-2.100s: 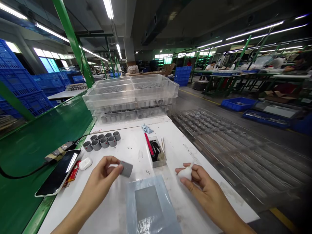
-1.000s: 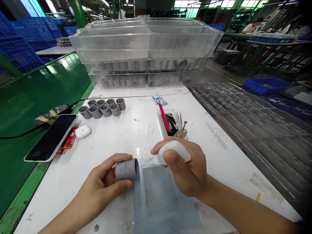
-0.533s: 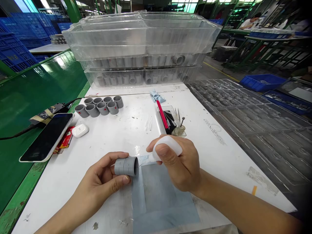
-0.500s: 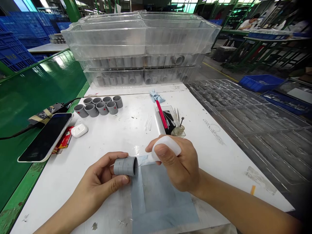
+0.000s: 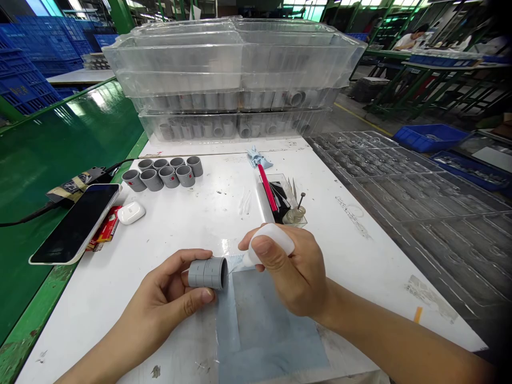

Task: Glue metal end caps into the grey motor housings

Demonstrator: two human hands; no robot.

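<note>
Far left of the left hand (image 5: 160, 282), a smartphone (image 5: 74, 224) lies on the white workbench (image 5: 104, 282), with a red packet (image 5: 104, 224) at its edge and a white earbud case (image 5: 130, 212) just beside it. Ahead of that hand, eight grey couplings (image 5: 162, 173) stand upright in a cluster. The left hand grasps a grey plastic pipe coupling (image 5: 207, 273) on its side, open end facing right, just beside the nozzle of a white squeeze bottle (image 5: 272, 240) clenched in the right hand (image 5: 292, 272). Below both hands lies a blue plastic sheet (image 5: 268, 325). Ahead of the right hand, a small clear tray (image 5: 260, 200) holds a red-handled tool (image 5: 268, 186) and a pin in a small glass jar (image 5: 295, 215). Farther ahead stand stacked clear trays of couplings (image 5: 234, 125), and clear moulded trays (image 5: 400, 197) lie to the hand's right.
</note>
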